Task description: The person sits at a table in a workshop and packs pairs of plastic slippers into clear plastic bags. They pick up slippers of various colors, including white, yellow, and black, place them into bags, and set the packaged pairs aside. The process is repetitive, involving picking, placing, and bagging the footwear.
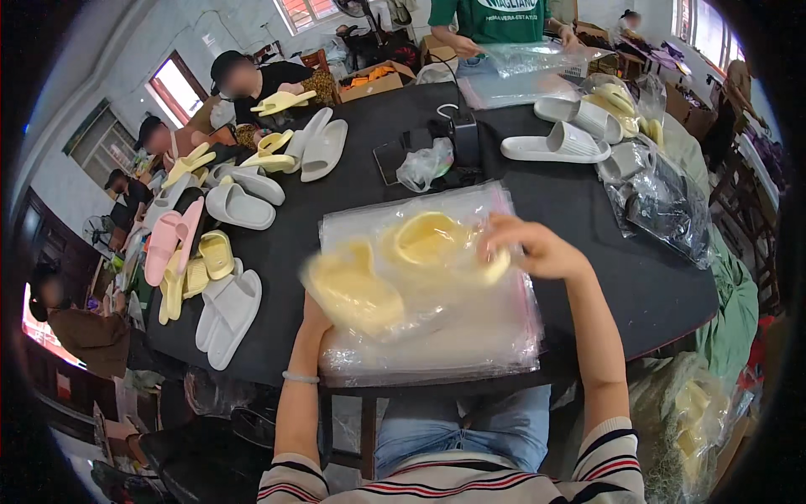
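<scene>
Two pale yellow slide sandals (395,265) sit inside a clear plastic bag (382,290) that we hold above a stack of flat clear bags (470,336) on the near edge of the black table (604,244). Our right hand (533,248) pinches the bag's upper right edge, fingers closed on the plastic beside the farther sandal. Our left hand (315,315) is under the bag's lower left side and mostly hidden by it, so we cannot tell how its fingers are set; a thin bracelet (300,378) circles that wrist.

Left of us lie loose slides: white ones (228,315) near the table edge, yellow ones (197,269) and pink ones (168,244) beyond them. Farther up the table stand a small dark device (462,139) with a cable, a crumpled plastic bag (424,164) beside it, and a grey-white slide (556,144) to the right. Dark bagged bundles (663,206) rest at the right rim. Several other people sit along the left side, and a person in a green shirt (495,21) handles clear bags at the far end.
</scene>
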